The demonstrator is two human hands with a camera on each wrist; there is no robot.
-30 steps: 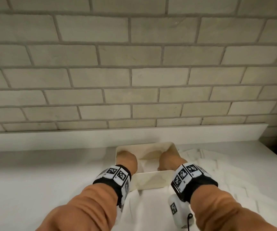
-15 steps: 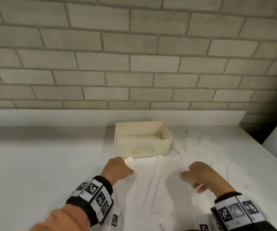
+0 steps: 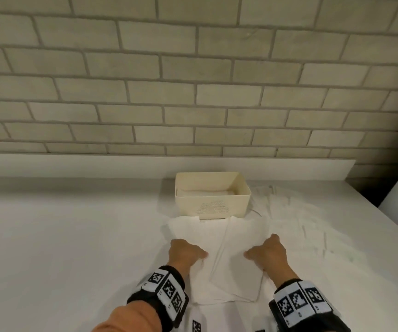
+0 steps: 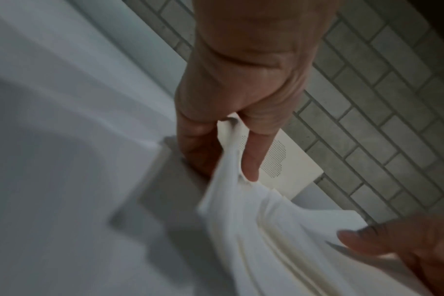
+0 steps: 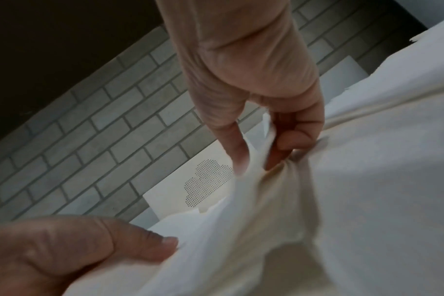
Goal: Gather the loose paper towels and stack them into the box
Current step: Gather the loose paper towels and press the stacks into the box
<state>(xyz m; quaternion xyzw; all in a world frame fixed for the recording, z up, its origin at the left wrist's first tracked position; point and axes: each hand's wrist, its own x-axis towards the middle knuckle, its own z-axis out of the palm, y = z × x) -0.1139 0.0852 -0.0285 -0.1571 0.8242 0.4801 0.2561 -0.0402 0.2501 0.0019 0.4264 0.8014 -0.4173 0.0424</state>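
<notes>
A cream box (image 3: 212, 207) stands by the back ledge with a flat stack of paper towels (image 3: 205, 192) inside it. In front of it white paper towels (image 3: 231, 238) lie overlapped on the counter. My left hand (image 3: 188, 254) pinches the left side of a towel (image 4: 231, 160) between thumb and fingers (image 4: 251, 160). On the same sheet's right side (image 5: 279, 190), my right hand (image 3: 265, 252) pinches a fold. Both hands sit well short of the box (image 5: 190, 190).
More loose paper towels (image 3: 296, 224) spread over the white counter (image 3: 73, 236) to the right of the box. A raised white ledge (image 3: 97, 164) and a brick wall (image 3: 193, 92) close the back. The counter's right edge (image 3: 389, 226) runs diagonally.
A second ago both hands were inside the box. They have drawn back toward me onto the towels in front of it and now pinch the sheet.
</notes>
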